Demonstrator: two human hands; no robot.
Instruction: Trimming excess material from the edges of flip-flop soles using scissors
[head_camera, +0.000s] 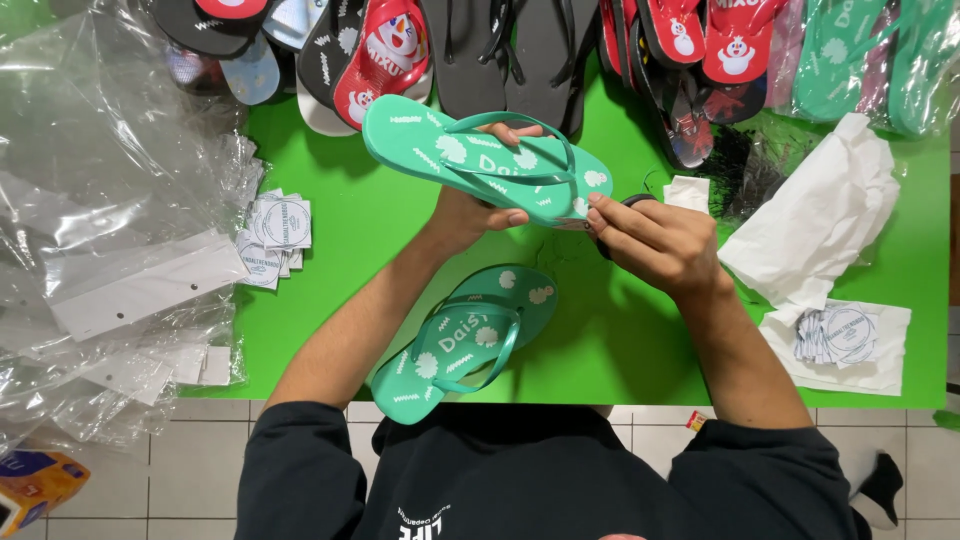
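Both hands on a teal flip-flop above the desk

Left hand grips the raised teal flip-flop from below, fingers curled over its far edge, sole tilted. Right hand pinches its heel end, fingers closed on the edge; a dark round object sits partly hidden behind them. Second teal flip-flop lies flat on the green desk, near the body. Sticker stack left, clear plastic bags beside it. White paper and more stickers right. Flip-flop pile along far edge.
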